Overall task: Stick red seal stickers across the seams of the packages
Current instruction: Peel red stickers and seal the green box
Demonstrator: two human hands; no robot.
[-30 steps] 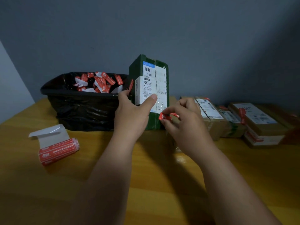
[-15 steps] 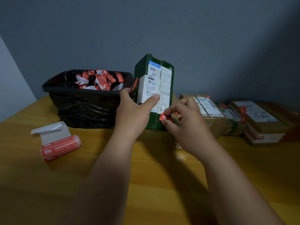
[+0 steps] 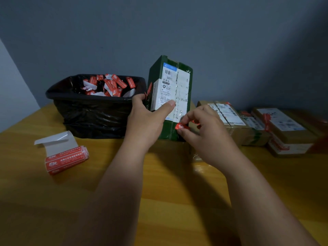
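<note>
A tall green package (image 3: 179,68) with a white shipping label stands upright in the middle of the wooden table. My left hand (image 3: 147,121) grips its left edge, thumb across the label. My right hand (image 3: 204,128) pinches a red seal sticker (image 3: 181,126) against the lower part of the package's front, at the vertical seam. A roll of red stickers (image 3: 66,159) with a loose white backing strip lies on the table to the left.
A bin lined with a black bag (image 3: 92,112), holding several used red and white sticker scraps, stands left of the green package. Several brown packages (image 3: 236,125) with red stickers lie in a row at the right. The wooden table (image 3: 168,201) spreads in front.
My right hand has brought the red sticker closer to the package's lower front seam. The left hand keeps its grip on the package.
</note>
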